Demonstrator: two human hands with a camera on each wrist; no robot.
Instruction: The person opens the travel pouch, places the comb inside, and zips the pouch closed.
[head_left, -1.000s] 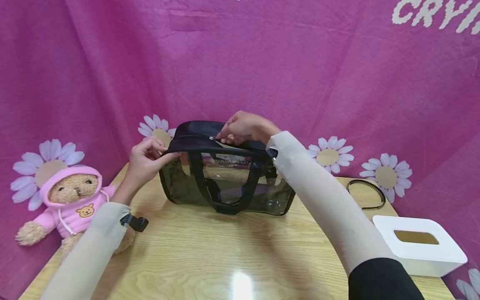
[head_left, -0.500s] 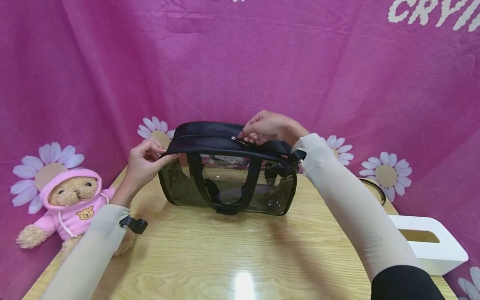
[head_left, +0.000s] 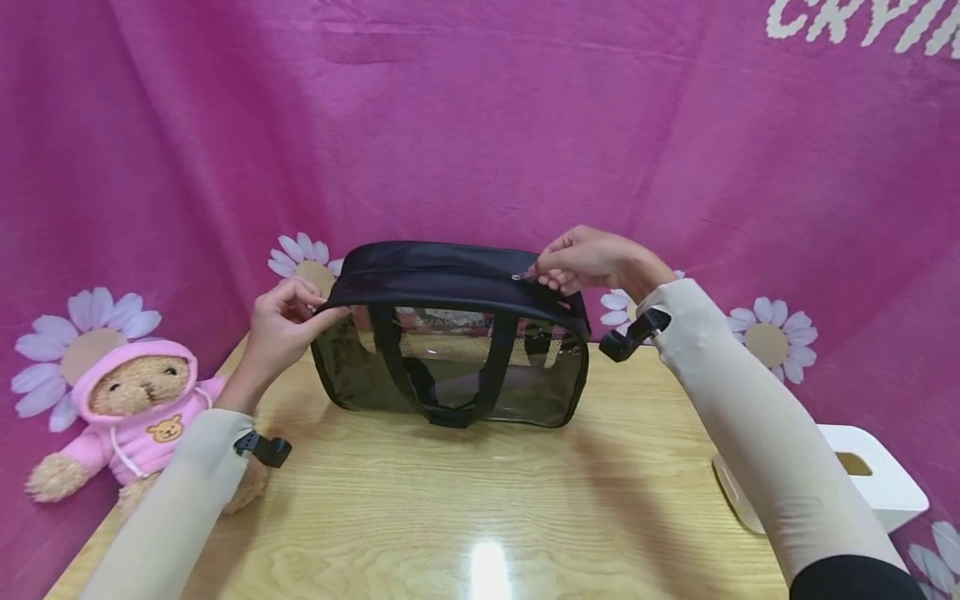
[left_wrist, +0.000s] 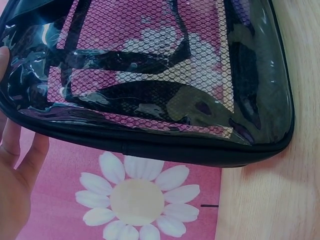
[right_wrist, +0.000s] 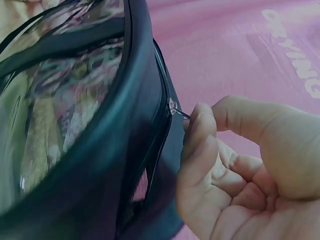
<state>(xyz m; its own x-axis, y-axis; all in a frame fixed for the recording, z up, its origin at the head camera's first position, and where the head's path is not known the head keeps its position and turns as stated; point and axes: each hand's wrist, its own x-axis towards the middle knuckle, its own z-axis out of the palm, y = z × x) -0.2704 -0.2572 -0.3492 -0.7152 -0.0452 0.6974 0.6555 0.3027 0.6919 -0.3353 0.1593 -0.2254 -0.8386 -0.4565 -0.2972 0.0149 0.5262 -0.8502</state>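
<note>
A clear bag with black trim and black handles (head_left: 450, 412) stands upright on the table in the head view. My left hand (head_left: 283, 332) pinches its upper left corner between thumb and fingers; in the left wrist view that hand (left_wrist: 17, 175) is partly cut off at the edge. At the top right of the bag my right hand (head_left: 596, 260) pinches the pull of the zipper slider (head_left: 517, 277). The right wrist view has the slider (right_wrist: 172, 106) close up, with thumb and forefinger on its pull. A short stretch of zipper beyond the slider gapes apart.
On the left sits a teddy bear (head_left: 142, 417) in a pink hoodie. A white tissue box (head_left: 892, 483) stands at the right, partly behind my right arm. Behind the wooden table (head_left: 420, 517) hangs a pink cloth (head_left: 480, 125) with daisies.
My right hand has drawn the zipper slider rightward along the bag's top, and the zipper behind it is now closed. My left hand has kept its grip on the corner.
</note>
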